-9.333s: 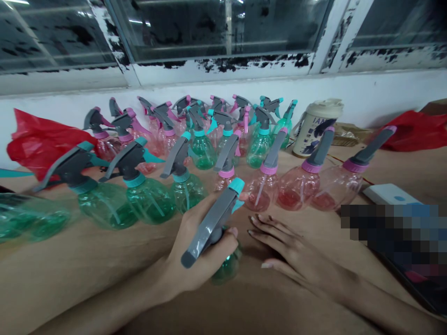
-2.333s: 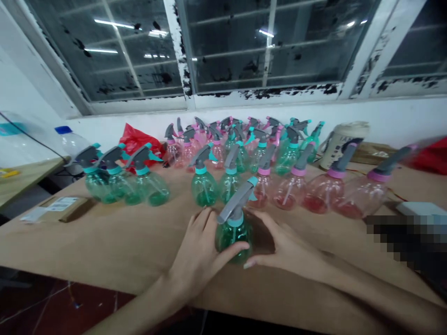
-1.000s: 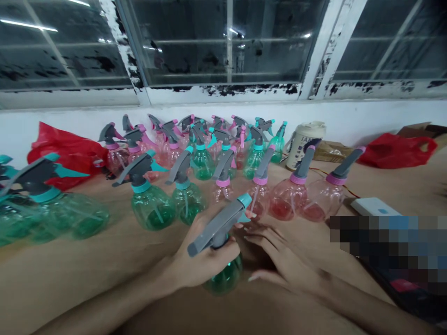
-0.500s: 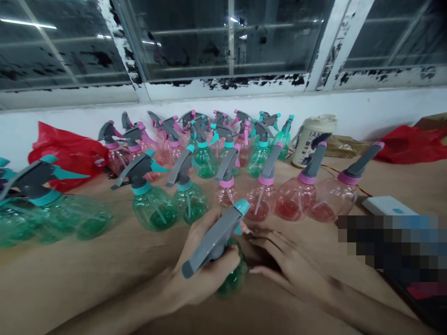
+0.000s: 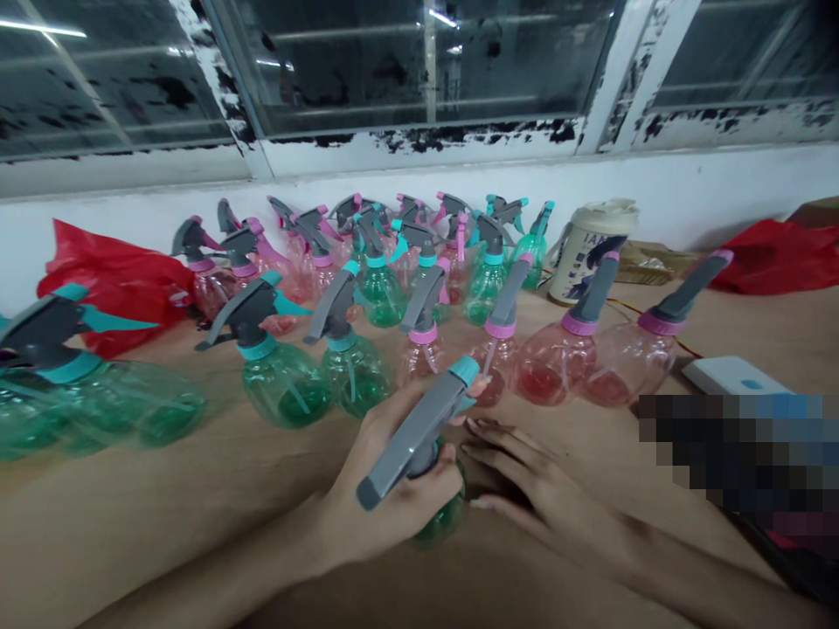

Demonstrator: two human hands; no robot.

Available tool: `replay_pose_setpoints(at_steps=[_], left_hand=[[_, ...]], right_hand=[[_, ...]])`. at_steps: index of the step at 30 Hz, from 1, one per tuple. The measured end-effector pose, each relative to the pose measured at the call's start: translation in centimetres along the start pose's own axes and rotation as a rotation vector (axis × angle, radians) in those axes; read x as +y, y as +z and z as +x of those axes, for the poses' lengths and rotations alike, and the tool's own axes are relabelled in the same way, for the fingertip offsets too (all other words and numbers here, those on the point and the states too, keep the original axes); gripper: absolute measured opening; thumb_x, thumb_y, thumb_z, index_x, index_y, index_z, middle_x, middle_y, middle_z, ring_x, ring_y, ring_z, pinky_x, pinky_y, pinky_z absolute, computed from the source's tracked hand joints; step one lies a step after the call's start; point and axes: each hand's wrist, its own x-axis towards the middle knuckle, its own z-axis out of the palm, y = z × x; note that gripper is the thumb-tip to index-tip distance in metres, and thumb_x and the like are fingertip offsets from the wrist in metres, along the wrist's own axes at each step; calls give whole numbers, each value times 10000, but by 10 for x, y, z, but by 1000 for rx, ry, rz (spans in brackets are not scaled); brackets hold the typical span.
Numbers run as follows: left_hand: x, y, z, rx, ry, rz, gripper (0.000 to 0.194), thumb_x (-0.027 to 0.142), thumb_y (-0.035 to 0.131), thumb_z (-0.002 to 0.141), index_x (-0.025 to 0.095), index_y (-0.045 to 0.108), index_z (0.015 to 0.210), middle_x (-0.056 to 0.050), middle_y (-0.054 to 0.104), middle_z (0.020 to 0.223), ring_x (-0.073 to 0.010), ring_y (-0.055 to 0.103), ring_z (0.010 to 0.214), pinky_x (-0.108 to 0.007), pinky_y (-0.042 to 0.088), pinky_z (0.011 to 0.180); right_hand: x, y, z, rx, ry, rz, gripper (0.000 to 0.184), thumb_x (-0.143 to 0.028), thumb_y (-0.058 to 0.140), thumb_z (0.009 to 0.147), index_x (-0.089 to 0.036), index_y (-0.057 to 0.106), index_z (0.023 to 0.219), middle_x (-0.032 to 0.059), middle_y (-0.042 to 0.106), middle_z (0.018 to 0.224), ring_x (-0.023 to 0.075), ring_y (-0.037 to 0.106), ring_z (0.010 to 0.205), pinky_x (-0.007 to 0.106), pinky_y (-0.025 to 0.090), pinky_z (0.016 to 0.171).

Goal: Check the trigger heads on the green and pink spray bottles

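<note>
My left hand (image 5: 393, 472) is wrapped round the neck of a green spray bottle (image 5: 419, 432) with a grey and teal trigger head. The bottle's lower body shows below my fingers, and the nozzle points away from me. My right hand (image 5: 524, 472) rests palm down just right of it, fingers stretched out, holding nothing. Ahead stands a row of spray bottles: green ones with teal collars, such as one green spray bottle (image 5: 285, 384), on the left, and pink ones with pink collars, such as one pink spray bottle (image 5: 557, 367), on the right.
Behind the row, several more pink and green spray bottles (image 5: 380, 288) cluster by the wall. A cream cup (image 5: 586, 253) stands right of them. Red plastic bags (image 5: 111, 284) lie at both sides. A white box-like device (image 5: 734, 376) and a blurred-out dark object (image 5: 740, 463) are at right.
About two seconds ago both hands were around the green spray bottle's body; now my left hand grips its neck and my right lies beside it. Over the last second, only slight shifts show.
</note>
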Motion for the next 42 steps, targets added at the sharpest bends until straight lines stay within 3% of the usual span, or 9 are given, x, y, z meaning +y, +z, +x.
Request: replay_pose_setpoints(at_steps=[4,8,12,18,26,31,36,42], left_hand=[[2,0,2,-11,26,-16,338,84,490,617,222,556,919,5,591,817,-138,552,617,-257,496,606],[3,-4,1,-22,46,-37,275,119,493,624,221,560,870,3,579,767,-154,555,630,-266,493,602],[2,-6,-2,-59,27,-69,318,159,492,651,240,584,944,12,589,760,-138,519,557,-260,479,539],[-2,-9,-1,14,-13,-34,221,169,503,657,232,569,859,12,595,754,-163,580,639,-290,497,612],[-6,-16,-2,-45,-19,-60,91,219,510,683,239,536,767,45,509,611,-134,472,480,-262,438,471],[-4,-17,-2,-107,-9,-74,128,207,481,705,243,535,815,51,493,627,-121,411,444,-262,408,449],[-2,-13,1,-34,29,-31,155,185,497,686,245,539,823,43,487,658,-139,450,549,-272,433,548],[-3,-6,1,1,-28,-20,266,128,487,683,243,541,917,37,534,734,-120,466,558,-254,451,589]], right_hand=[[1,1,-2,-33,-3,-11,490,-433,502,879,-225,461,1321,70,452,1398,242,366,1305,451,372,1046],[2,1,-2,-21,-5,2,486,-429,506,878,-231,464,1320,69,454,1396,242,380,1296,453,374,1044],[3,2,-3,-53,-4,-41,514,-455,468,892,-222,424,1347,66,403,1432,239,354,1313,469,352,1055],[-1,-3,-1,-90,36,-53,472,-474,445,897,-251,471,1312,42,385,1445,222,340,1321,439,358,1058],[-2,-2,-2,-29,38,-21,437,-437,516,871,-259,516,1270,41,441,1408,241,403,1281,458,387,1034],[-2,-3,-1,-66,35,-35,458,-447,491,882,-243,494,1292,51,467,1388,231,393,1287,451,388,1036],[-1,-5,-2,-76,18,-49,464,-439,499,881,-251,481,1305,55,478,1378,235,391,1289,452,381,1040],[-1,-8,-2,-86,10,-48,489,-447,502,877,-255,458,1324,55,464,1390,234,383,1295,443,384,1039]])
